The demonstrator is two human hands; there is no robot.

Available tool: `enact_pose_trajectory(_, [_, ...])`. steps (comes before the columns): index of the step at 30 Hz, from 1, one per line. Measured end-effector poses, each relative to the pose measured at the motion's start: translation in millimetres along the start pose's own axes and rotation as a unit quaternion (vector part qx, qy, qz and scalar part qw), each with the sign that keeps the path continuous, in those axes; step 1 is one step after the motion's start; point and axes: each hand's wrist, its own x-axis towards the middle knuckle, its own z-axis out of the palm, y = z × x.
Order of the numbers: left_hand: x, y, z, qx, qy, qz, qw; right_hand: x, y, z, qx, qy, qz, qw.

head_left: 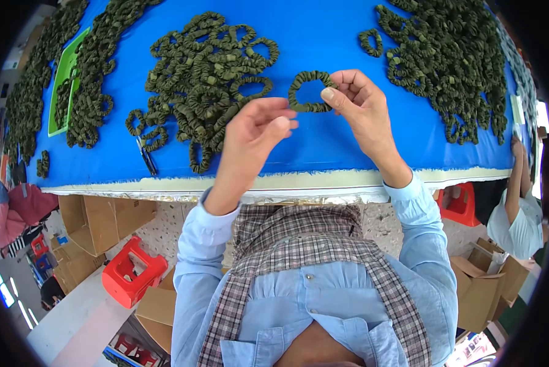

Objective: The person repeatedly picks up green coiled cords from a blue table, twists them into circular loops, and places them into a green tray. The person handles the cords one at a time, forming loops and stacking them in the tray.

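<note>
A dark green scrunchie (311, 109), gathered into a ring, is held up over the blue tabletop. My right hand (365, 107) pinches its right side between thumb and fingers. At the ring's left edge is my left hand (253, 137), its thumb and fingers apart with nothing gripped. The fingertips come close to the scrunchie; whether they touch it I cannot tell. To the left lies a big heap of similar scrunchies (198, 85). Another heap of scrunchies (446, 67) spreads over the right of the table, with a single scrunchie (370, 43) beside it.
A pair of thread snips (145, 156) lies near the table's front edge. Further left, a green tray (57, 101) sits among more scrunchies. Red stools (134, 272) and cardboard boxes (106, 223) stand below the table. Other people are at both sides, one with an arm (516, 177) at the right edge.
</note>
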Motion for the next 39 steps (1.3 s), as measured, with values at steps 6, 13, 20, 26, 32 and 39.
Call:
enact_pose_trajectory(6, [17.8,-15.0,23.4,-0.137,-0.03,-0.056,0.989,-14.5,-6.3,-15.1,0.043,-0.017,0.037,0.998])
enact_pose_trajectory(13, [20.0,-21.9,30.9,-0.208,-0.003,-0.077,0.975,-15.9,2.8,-31.8,0.224,-0.043,0.124,0.966])
enact_pose_trajectory(20, [19.7,-25.4,37.4,-0.225,0.007,-0.081,0.971,-18.2,6.7,-34.0,0.233,-0.043,0.091,0.967])
enact_pose_trajectory(26, [16.6,-31.9,37.3,-0.225,-0.003,-0.093,0.97,-18.5,11.0,-31.9,0.235,-0.035,0.092,0.967])
enact_pose_trajectory(32, [12.7,-31.1,34.7,-0.246,-0.021,-0.113,0.963,-16.4,18.2,-31.5,0.257,-0.043,0.108,0.959])
enact_pose_trajectory(39, [10.9,-37.5,28.8,-0.308,-0.035,-0.136,0.941,-17.4,15.7,-26.8,0.278,-0.056,0.133,0.95])
